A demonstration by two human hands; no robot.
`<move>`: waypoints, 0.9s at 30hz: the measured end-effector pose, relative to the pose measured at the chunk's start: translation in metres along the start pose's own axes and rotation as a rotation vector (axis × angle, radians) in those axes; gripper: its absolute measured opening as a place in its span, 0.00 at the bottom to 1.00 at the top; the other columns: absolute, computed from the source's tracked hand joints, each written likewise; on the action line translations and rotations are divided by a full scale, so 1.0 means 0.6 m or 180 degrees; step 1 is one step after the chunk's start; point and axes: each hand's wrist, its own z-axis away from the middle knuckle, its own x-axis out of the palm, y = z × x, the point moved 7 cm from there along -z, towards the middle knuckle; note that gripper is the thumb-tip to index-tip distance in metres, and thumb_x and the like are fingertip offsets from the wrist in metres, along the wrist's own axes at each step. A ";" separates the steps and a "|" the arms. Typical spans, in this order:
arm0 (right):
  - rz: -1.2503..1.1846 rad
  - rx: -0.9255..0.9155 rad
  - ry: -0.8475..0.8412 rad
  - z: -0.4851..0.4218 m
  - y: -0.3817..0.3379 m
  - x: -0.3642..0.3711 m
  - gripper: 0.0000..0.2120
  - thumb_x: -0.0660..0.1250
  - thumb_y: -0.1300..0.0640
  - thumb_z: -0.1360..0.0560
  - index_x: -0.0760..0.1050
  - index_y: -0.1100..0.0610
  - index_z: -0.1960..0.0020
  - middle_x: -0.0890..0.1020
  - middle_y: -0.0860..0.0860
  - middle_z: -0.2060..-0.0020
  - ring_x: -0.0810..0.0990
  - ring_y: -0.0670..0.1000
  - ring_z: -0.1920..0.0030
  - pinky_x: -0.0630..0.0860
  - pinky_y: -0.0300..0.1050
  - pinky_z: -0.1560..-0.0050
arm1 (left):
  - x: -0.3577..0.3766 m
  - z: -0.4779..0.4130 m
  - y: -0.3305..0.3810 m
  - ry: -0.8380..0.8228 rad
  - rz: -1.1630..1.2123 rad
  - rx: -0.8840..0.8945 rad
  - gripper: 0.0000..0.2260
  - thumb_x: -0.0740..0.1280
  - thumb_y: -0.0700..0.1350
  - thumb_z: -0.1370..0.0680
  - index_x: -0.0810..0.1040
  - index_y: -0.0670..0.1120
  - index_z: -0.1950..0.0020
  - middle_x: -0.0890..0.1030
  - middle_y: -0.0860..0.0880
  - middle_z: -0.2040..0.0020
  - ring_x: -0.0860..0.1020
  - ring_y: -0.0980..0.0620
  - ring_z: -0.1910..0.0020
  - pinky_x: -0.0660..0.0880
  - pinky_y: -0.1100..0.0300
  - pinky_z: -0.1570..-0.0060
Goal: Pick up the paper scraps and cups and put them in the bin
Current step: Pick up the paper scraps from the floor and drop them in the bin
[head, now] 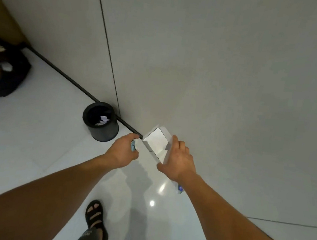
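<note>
Bag (2,76) sitting far L on floor. Bin (105,134) standing by wall, scraps (102,121) inside, at 10 o'clock of L hand (123,152), which is clutching a blue-white item (133,147) (can't tell what). R hand (179,162) gripping white box (155,143) at its 11 o'clock.

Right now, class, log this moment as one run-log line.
left hand: grips small blue-white item | right hand: holds white box | bin: upright, paper inside

Dim, soft — floor (32,145) glare, fisheye edges
</note>
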 end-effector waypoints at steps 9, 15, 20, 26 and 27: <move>0.0013 -0.0233 -0.0103 -0.130 -0.311 0.000 0.51 0.73 0.41 0.35 0.45 0.52 0.24 0.65 0.51 0.34 0.68 0.55 0.36 0.69 0.51 0.37 | -0.291 -0.024 -0.199 0.0319 0.0244 -0.0334 0.25 0.68 0.39 0.25 0.67 0.47 0.29 0.75 0.44 0.37 0.75 0.45 0.42 0.73 0.58 0.42; -0.0273 -0.0310 -0.0099 -0.232 -0.455 0.019 0.53 0.74 0.40 0.35 0.44 0.52 0.23 0.63 0.51 0.32 0.66 0.54 0.35 0.69 0.50 0.36 | -0.450 -0.081 -0.299 0.0317 0.0081 -0.0500 0.26 0.70 0.41 0.25 0.66 0.46 0.28 0.76 0.44 0.37 0.75 0.46 0.40 0.71 0.60 0.40; -0.0376 -0.0231 0.0009 -0.329 -0.485 0.044 0.55 0.74 0.37 0.37 0.44 0.50 0.23 0.65 0.51 0.31 0.68 0.54 0.35 0.70 0.51 0.38 | -0.499 -0.188 -0.308 0.0226 -0.0109 -0.0362 0.24 0.70 0.42 0.25 0.68 0.46 0.30 0.77 0.44 0.39 0.76 0.47 0.42 0.71 0.61 0.44; -0.0717 0.0003 -0.0072 -0.495 -0.479 0.125 0.56 0.76 0.36 0.38 0.43 0.45 0.25 0.65 0.49 0.31 0.67 0.52 0.33 0.71 0.53 0.36 | -0.490 -0.371 -0.335 -0.0050 -0.0294 -0.0357 0.23 0.69 0.44 0.25 0.69 0.47 0.31 0.77 0.45 0.38 0.76 0.47 0.41 0.73 0.60 0.43; -0.0818 0.0024 -0.0108 -0.529 -0.479 0.147 0.55 0.76 0.37 0.39 0.43 0.44 0.25 0.66 0.49 0.31 0.67 0.52 0.34 0.71 0.52 0.37 | -0.486 -0.407 -0.348 -0.0072 -0.0302 -0.0392 0.24 0.69 0.44 0.25 0.68 0.47 0.30 0.76 0.45 0.38 0.75 0.47 0.40 0.73 0.58 0.41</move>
